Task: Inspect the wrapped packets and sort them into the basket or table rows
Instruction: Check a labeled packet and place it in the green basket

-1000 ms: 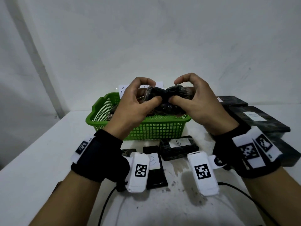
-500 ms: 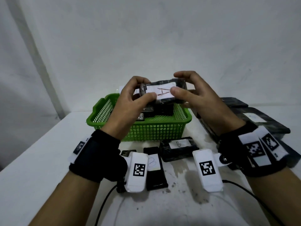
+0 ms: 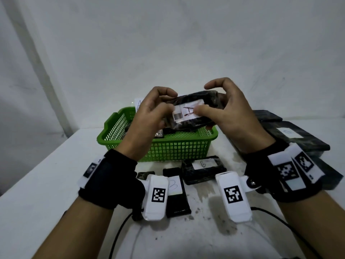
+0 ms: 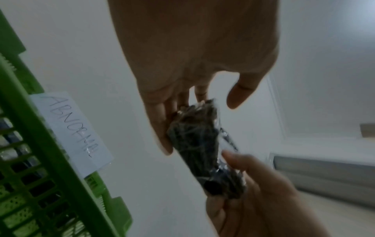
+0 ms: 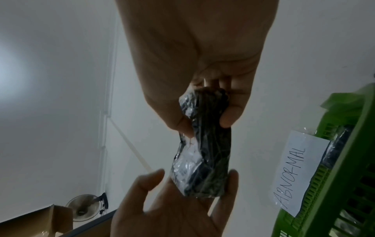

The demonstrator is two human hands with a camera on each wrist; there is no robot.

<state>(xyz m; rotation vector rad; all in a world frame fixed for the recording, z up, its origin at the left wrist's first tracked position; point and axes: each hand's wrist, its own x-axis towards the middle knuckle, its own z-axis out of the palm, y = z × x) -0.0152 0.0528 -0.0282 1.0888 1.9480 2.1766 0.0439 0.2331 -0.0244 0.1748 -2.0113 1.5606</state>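
Note:
Both hands hold one black plastic-wrapped packet [image 3: 197,116] above the green basket [image 3: 173,150]. Its white label, with a barcode and a handwritten letter, faces me. My left hand [image 3: 158,111] pinches the packet's left end, and my right hand [image 3: 224,111] grips the right end with the thumb on the label. In the left wrist view the packet [image 4: 201,144] runs between the fingers [image 4: 162,128] of both hands. The right wrist view shows the packet [image 5: 205,144] edge-on, pinched at each end. The basket carries a paper tag [image 5: 298,171] reading ABNORMAL, and wrapped packets lie inside.
On the white table [image 3: 46,184] in front of the basket lie labelled black packets [image 3: 203,171], one marked B [image 3: 175,191]. Larger black wrapped packets [image 3: 298,139] are stacked at the right. Cables [image 3: 119,230] trail along the near edge. A wall stands close behind.
The packet was turned over in both hands: a second ago its dark side showed, now the white label faces me. Both hands stayed above the basket.

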